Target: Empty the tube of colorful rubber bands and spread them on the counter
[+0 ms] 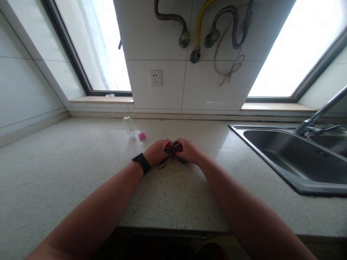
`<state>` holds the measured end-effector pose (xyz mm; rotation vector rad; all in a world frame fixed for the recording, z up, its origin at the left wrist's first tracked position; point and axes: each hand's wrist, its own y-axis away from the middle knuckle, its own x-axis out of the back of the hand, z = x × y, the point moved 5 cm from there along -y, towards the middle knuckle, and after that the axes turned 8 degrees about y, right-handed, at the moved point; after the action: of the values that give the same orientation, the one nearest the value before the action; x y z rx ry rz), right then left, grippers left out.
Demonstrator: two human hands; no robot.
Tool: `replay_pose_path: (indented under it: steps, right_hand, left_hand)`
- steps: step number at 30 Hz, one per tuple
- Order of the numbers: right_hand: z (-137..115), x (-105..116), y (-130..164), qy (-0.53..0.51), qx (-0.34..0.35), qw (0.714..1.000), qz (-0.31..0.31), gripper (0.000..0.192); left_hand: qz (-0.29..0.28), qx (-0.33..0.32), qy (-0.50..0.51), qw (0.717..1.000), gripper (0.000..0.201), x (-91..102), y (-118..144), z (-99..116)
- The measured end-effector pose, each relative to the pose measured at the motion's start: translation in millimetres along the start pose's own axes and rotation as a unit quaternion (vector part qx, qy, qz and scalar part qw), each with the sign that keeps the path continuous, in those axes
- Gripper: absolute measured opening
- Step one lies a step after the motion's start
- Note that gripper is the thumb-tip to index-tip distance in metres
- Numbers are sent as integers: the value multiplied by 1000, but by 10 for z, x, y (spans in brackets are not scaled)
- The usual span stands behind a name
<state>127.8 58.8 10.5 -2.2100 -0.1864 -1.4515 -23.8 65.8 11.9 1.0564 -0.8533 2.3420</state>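
Note:
My left hand (158,151), with a black watch on its wrist, is closed around a bunch of small, thin multicoloured pieces (168,147), mostly red and blue. Beside it, nearly touching, my right hand (189,151) grips a similar multicoloured bunch (178,147). The pieces look like little bands or strands, too small to name surely. A few loose ones, yellow and dark, lie on the counter under the hands, such as a yellow piece (162,166) by the left fingers. Beyond the left hand are a clear plastic bottle (128,127), which looks tipped over, and a pink cap (142,135).
The speckled stone counter (173,202) runs up to a tiled wall with a socket (156,78) and hoses with valves (184,38). On the right is a steel sink (271,144) with a faucet (311,122). Windows flank the wall.

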Motion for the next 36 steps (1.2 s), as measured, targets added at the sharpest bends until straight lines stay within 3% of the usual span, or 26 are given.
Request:
replay_pose_path:
  steps: [8, 16, 20, 27, 36]
  right_hand:
    - [-20, 127, -14, -129, -33, 988, 79, 30]
    - [74, 78, -64, -169, -49, 981, 87, 36]
    - [108, 67, -78, -182, -53, 978, 90, 37]
    - [179, 92, -74, -188, -63, 974, 105, 42]
    - [66, 135, -34, -180, -12, 982, 64, 35]
  left_hand:
    - [69, 14, 95, 993, 22, 212, 10, -4]
    - [71, 39, 222, 972, 17, 175, -5, -72]
    - [68, 66, 311, 945, 29, 123, -9, -144]
    - [77, 59, 266, 959, 31, 149, 6, -186]
    - [62, 36, 170, 983, 26, 200, 36, -80]
